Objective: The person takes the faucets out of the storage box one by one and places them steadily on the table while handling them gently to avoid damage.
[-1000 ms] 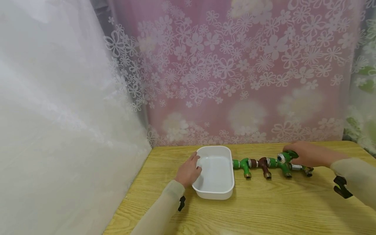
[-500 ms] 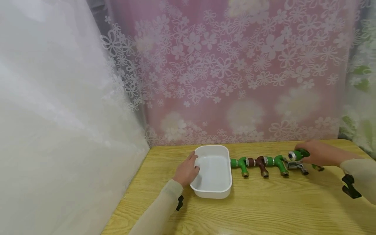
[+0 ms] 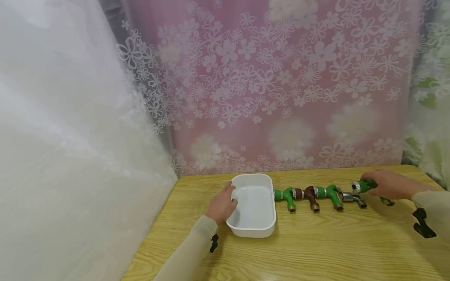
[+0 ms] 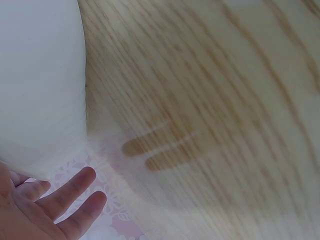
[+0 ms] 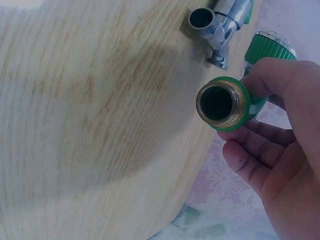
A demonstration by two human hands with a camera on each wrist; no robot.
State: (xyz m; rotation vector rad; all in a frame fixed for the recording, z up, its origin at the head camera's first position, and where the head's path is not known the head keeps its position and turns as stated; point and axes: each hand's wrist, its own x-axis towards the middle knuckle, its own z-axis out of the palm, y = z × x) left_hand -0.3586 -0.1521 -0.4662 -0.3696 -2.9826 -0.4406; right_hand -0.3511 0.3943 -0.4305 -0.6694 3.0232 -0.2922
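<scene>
A white plastic basin (image 3: 251, 203) stands on the table, and my left hand (image 3: 221, 203) holds its left rim. In the left wrist view, two fingers (image 4: 75, 195) of that hand stick out beside the basin's outer wall. My right hand (image 3: 390, 184) grips a green tap (image 3: 363, 185) at the right end of a row of taps. Its open brass-threaded outlet (image 5: 218, 104) faces the right wrist camera. To its left lie a chrome tap (image 3: 351, 197), a green tap (image 3: 332, 195), a brown tap (image 3: 311, 197) and another green tap (image 3: 289, 198), closest to the basin.
The wood-grain table (image 3: 309, 249) runs back to a pink flowered curtain (image 3: 288, 97). A white sheet (image 3: 77, 156) hangs along the left side. A second, green-patterned curtain (image 3: 430, 136) is at the right.
My right hand has carried the green tap rightward, from above the row to beyond the chrome tap. More of the chrome tap shows now. My left hand stays at the basin's rim.
</scene>
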